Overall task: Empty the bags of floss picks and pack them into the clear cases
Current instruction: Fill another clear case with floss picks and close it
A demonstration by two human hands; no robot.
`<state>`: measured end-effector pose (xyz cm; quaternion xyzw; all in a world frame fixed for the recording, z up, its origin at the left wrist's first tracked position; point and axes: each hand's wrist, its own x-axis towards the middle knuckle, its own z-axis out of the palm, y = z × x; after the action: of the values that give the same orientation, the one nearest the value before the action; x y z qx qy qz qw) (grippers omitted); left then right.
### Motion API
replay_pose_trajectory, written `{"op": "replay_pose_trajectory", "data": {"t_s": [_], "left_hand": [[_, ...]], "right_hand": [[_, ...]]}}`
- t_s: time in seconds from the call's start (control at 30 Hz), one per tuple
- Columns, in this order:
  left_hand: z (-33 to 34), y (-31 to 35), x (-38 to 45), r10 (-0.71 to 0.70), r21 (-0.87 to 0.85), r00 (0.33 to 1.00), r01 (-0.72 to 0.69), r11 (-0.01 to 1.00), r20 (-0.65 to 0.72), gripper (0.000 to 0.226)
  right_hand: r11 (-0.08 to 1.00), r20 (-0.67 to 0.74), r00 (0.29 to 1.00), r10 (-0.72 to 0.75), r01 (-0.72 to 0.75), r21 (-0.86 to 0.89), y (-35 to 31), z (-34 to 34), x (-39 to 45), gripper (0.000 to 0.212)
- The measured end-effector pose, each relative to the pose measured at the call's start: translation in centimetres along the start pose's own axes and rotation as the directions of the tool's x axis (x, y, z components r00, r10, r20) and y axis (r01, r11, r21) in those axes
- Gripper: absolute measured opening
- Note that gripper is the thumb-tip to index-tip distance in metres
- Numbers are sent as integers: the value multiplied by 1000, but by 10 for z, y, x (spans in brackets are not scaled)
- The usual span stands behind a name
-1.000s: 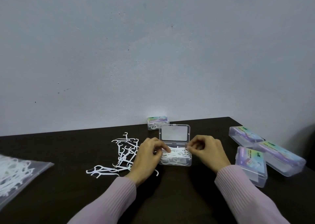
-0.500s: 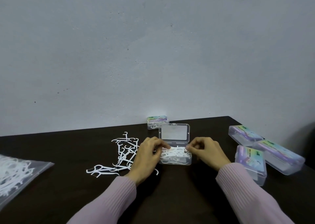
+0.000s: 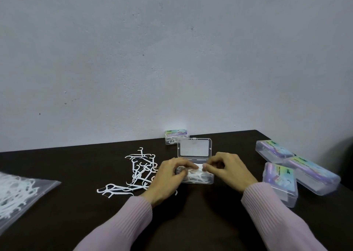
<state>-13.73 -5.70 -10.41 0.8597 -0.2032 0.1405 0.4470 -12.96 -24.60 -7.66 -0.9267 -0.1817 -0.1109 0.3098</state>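
Observation:
A clear case (image 3: 194, 149) stands open on the dark table (image 3: 57, 222), its lid upright and its base full of white floss picks (image 3: 196, 177). My left hand (image 3: 170, 176) lies over the left side of the base, fingers curled onto the picks. From the right, my right hand (image 3: 227, 168) pinches picks above the base with curled fingers. The fingertips of both hands nearly meet over the case. A loose pile of floss picks (image 3: 137, 172) lies left of the case. At the far left edge lies a plastic bag of picks (image 3: 17, 189).
One closed labelled case (image 3: 175, 136) sits by the wall behind the open one. Three closed clear cases (image 3: 280, 182) lie at the right, near the table's right edge. The grey wall rises right behind the table.
Both hands have drawn closer together over the case, fingertips now almost touching above the picks. The case and the loose pile stay where they were.

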Motion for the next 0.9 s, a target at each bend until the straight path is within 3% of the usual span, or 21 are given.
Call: {"op": "replay_pose_trajectory", "data": {"t_s": [0.1,0.27,0.33,0.7,0.9], "left_hand": [[-1,-1,0,-5,-4,999,5,1000,-32,30],[-4,-4,1,31,345,995,4,939,-98,18],[-4,-1,0,18,398,993,30,917,-117,18],[-11,3,-6,71,414,989,-12,910,-126,19],[-46,3,-23,113,325,993,-97,941,-31,24]], "right_hand": [[991,11,1000,-10,11,-134,0,0,0,24],[979,6,996,-93,92,-180,-6,1,-2,19],[964,34,993,-110,115,-238,-8,1,-3,20],[944,-9,977,-211,201,-261,-19,7,-4,18],[922,51,946,-321,324,-212,-44,17,-6,18]]}}
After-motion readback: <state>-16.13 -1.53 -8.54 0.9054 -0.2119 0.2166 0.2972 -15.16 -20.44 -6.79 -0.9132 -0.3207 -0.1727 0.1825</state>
